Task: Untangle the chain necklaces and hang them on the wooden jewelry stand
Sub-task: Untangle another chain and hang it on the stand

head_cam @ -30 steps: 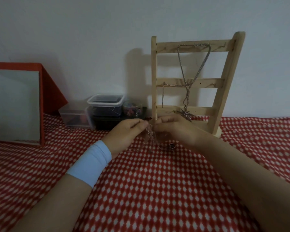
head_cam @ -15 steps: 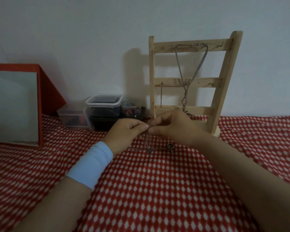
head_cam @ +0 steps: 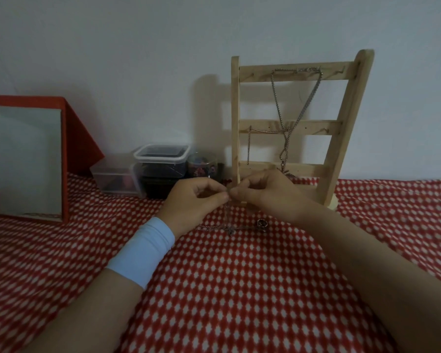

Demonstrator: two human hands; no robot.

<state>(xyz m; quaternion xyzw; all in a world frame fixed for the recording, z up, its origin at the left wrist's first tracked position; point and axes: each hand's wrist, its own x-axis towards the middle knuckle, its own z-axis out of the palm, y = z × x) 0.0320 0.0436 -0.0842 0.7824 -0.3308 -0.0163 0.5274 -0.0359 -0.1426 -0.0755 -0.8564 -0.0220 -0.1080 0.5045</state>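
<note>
A wooden jewelry stand (head_cam: 341, 138) leans against the wall at the back right, with a silver chain necklace (head_cam: 285, 115) hung from its top rail and draped over the middle rail. In front of its base, my left hand (head_cam: 194, 202) and my right hand (head_cam: 267, 194) meet fingertip to fingertip and pinch a thin tangled chain (head_cam: 227, 220). That chain drops from my fingers onto the red checked cloth, where its loose end and a small ring pendant (head_cam: 262, 223) lie. My left wrist wears a pale blue band.
A red-framed mirror (head_cam: 27, 161) stands at the far left. Clear plastic containers (head_cam: 161, 161) and a small jar (head_cam: 201, 166) sit against the wall left of the stand. The red and white cloth (head_cam: 239, 289) covers the whole surface.
Both hands have stayed pinched together at the chain and lifted slightly; the chain now hangs straighter below my fingers, its bunched part lowered to the cloth.
</note>
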